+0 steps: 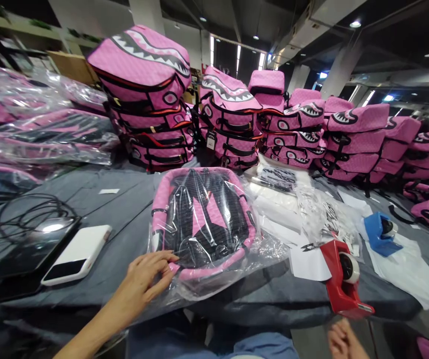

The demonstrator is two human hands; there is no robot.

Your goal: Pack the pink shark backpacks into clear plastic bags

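Observation:
A pink and black backpack (210,214) lies back side up on the table in a clear plastic bag (222,286). At its lower left corner, my left hand (147,274) has thumb and fingers closed on the bag's plastic. My right hand (342,339) is at the bottom edge of the view, fingers curled together just below a red tape dispenser (343,279). Whatever is between those fingers, if anything, is too small to make out. The dispenser carries a roll of clear tape (352,268).
Stacks of pink backpacks (150,99) line the far side. Bagged backpacks (46,134) lie at left, near a white power bank (80,254), a dark tablet (38,249) and a coiled cable (23,214). A blue tape dispenser (381,233), small snips (312,246) and plastic bags (322,214) lie right.

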